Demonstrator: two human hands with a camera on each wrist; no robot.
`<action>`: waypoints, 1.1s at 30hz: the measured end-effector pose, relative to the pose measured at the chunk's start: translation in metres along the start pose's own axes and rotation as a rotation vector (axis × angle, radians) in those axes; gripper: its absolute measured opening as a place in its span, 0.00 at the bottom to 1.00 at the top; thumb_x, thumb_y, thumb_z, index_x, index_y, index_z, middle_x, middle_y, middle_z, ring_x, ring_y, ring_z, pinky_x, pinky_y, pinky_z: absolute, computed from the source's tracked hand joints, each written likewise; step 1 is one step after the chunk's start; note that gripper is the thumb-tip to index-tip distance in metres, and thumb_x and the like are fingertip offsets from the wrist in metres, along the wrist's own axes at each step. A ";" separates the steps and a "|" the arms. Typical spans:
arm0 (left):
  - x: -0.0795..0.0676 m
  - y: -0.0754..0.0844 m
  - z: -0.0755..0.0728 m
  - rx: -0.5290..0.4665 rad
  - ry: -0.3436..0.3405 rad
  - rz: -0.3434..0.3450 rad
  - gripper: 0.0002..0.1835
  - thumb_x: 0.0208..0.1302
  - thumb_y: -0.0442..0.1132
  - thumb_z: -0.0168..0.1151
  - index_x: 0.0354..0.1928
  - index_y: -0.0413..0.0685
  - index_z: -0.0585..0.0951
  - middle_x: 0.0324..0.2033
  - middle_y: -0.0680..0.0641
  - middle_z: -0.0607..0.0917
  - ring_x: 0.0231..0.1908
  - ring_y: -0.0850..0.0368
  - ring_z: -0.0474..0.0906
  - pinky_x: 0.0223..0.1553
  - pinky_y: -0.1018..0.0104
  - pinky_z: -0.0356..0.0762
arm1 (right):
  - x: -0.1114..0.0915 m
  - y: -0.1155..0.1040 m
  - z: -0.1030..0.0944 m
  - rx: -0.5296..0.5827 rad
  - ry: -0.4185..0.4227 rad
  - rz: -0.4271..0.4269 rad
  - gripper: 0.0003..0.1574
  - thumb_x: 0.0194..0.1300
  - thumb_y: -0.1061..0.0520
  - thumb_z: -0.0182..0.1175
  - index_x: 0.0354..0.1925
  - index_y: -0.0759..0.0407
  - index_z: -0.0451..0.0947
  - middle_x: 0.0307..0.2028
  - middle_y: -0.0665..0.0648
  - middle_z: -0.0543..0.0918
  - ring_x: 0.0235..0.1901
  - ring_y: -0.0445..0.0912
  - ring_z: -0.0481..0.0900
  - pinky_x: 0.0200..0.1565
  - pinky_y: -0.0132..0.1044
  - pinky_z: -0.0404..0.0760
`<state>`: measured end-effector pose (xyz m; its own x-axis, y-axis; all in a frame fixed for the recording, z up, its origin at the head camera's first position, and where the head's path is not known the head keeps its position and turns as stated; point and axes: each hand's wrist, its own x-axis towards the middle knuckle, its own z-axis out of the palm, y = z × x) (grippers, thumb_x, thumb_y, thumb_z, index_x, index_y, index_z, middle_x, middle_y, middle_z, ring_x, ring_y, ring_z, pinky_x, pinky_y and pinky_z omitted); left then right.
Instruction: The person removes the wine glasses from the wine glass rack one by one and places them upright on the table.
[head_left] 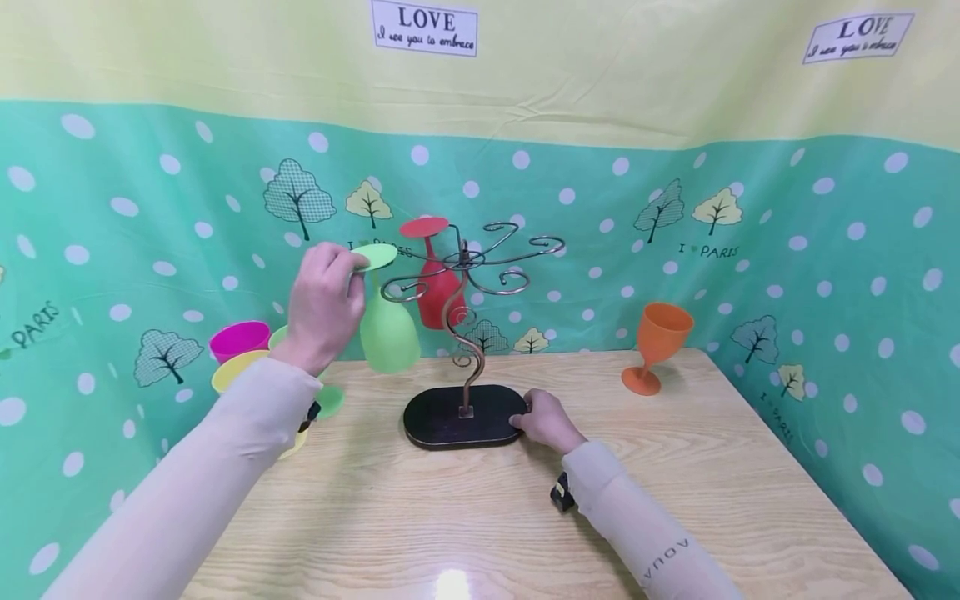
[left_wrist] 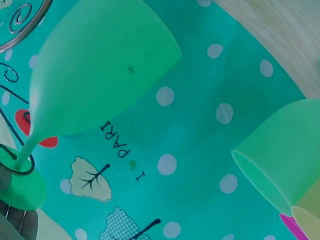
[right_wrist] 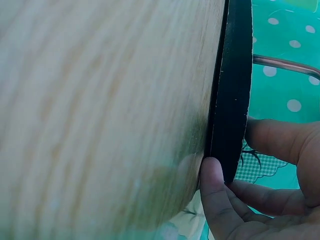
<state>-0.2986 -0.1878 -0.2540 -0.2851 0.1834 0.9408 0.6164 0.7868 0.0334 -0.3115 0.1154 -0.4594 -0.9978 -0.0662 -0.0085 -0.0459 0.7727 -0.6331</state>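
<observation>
My left hand (head_left: 326,300) pinches the round foot of a light green plastic goblet (head_left: 390,337), which hangs bowl-down at the left side of a wire glass rack (head_left: 480,362). In the left wrist view a wire hook (left_wrist: 30,165) curves around the goblet's stem, just under the foot. A red goblet (head_left: 431,304) hangs upside down from a rear hook. My right hand (head_left: 552,421) grips the right end of the rack's black oval base (head_left: 442,421); in the right wrist view the thumb and fingers (right_wrist: 214,175) clasp its edge.
At the left of the wooden table (head_left: 390,517), behind my left forearm, stand a magenta goblet (head_left: 240,340), a yellow goblet (head_left: 238,371) and another green goblet (head_left: 330,402). An orange goblet (head_left: 660,333) stands upright at the back right. Polka-dot cloth (head_left: 585,192) surrounds the table.
</observation>
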 end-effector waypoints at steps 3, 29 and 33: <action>0.002 -0.001 0.000 -0.004 0.015 -0.014 0.08 0.46 0.20 0.56 0.29 0.34 0.79 0.27 0.41 0.75 0.31 0.46 0.70 0.36 0.59 0.70 | 0.000 0.001 0.000 0.000 0.001 0.001 0.28 0.53 0.53 0.65 0.47 0.68 0.71 0.39 0.60 0.77 0.41 0.51 0.74 0.44 0.44 0.74; 0.029 0.010 0.008 -0.013 -0.097 -0.072 0.11 0.51 0.20 0.52 0.31 0.35 0.81 0.29 0.42 0.78 0.33 0.49 0.73 0.38 0.62 0.73 | -0.002 0.000 0.000 0.015 -0.004 0.017 0.30 0.54 0.53 0.64 0.51 0.68 0.70 0.40 0.60 0.76 0.41 0.50 0.73 0.44 0.44 0.74; 0.028 0.015 0.009 -0.029 -0.095 -0.067 0.10 0.52 0.20 0.53 0.31 0.35 0.81 0.29 0.42 0.78 0.33 0.49 0.73 0.38 0.63 0.74 | -0.002 0.000 0.000 0.018 -0.005 0.016 0.30 0.54 0.53 0.63 0.51 0.68 0.69 0.42 0.61 0.76 0.41 0.50 0.73 0.45 0.45 0.74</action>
<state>-0.3035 -0.1656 -0.2305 -0.3939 0.1869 0.9000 0.6144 0.7818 0.1065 -0.3094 0.1157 -0.4595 -0.9981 -0.0569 -0.0226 -0.0288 0.7619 -0.6470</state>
